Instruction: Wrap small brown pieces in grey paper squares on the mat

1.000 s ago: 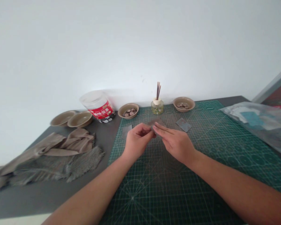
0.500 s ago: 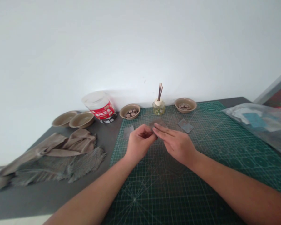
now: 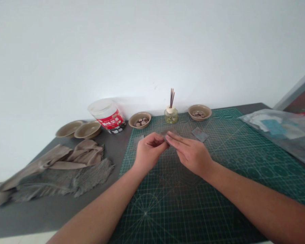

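Over the cutting mat (image 3: pixel 167 203), my hands meet fingertip to fingertip. A small see-through plastic bag (image 3: pixel 170 130), blurred and mostly hidden, shows just beyond the fingers. My left hand (image 3: pixel 150 149) pinches its near edge between thumb and curled forefinger. My right hand (image 3: pixel 191 152) has its straight fingers pressed together against the same edge; its thumb is hidden. One flat clear square (image 3: pixel 199 134) lies on the mat beyond my right hand, and another clear square (image 3: pixel 138 140) lies partly behind my left.
Along the wall stand a bowl of round pieces (image 3: pixel 139 116), a reed diffuser (image 3: pixel 170 116), a second such bowl (image 3: pixel 199 109) and a red-labelled tub (image 3: pixel 108 117). Two stacked-looking bowls (image 3: pixel 87 130) and a crumpled cloth (image 3: pixel 63 173) are left. A plastic bag with contents (image 3: pixel 282 130) lies right.
The view has shifted slightly. Both hands keep nearly the same pose at the small plastic bag, with only a slight movement of the fingertips.
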`<state>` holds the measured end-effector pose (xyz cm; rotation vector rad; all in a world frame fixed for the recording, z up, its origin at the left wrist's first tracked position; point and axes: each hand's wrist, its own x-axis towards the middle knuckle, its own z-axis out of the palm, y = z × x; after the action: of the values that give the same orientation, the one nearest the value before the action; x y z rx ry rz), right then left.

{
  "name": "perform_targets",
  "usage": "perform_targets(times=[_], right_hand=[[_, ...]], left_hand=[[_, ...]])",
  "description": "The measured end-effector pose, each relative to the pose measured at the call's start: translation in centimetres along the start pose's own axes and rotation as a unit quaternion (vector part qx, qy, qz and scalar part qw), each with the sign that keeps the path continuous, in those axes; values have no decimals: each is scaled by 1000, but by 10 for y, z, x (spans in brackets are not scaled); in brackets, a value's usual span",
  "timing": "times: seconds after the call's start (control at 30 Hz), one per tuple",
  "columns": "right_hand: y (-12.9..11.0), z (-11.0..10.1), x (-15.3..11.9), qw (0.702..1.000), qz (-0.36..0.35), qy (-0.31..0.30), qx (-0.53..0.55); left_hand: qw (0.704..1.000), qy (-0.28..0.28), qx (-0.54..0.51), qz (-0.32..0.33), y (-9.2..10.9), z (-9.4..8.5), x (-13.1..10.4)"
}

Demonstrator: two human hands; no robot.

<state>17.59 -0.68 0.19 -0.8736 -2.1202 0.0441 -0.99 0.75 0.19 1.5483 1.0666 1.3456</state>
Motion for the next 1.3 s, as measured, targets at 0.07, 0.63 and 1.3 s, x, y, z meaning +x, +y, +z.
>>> perform_targets(times=[0.07, 0.63, 1.3], right_hand=[[4, 1, 0, 1000, 25, 2, 19], [1, 3, -2, 986, 113, 57, 110], [-10, 4, -4, 988, 96, 36, 114]], left_hand=[[1000, 3, -20, -1, -1, 1, 1], [1000, -25, 6, -10, 4, 3, 0], [998, -17, -22, 52, -4, 1, 2]])
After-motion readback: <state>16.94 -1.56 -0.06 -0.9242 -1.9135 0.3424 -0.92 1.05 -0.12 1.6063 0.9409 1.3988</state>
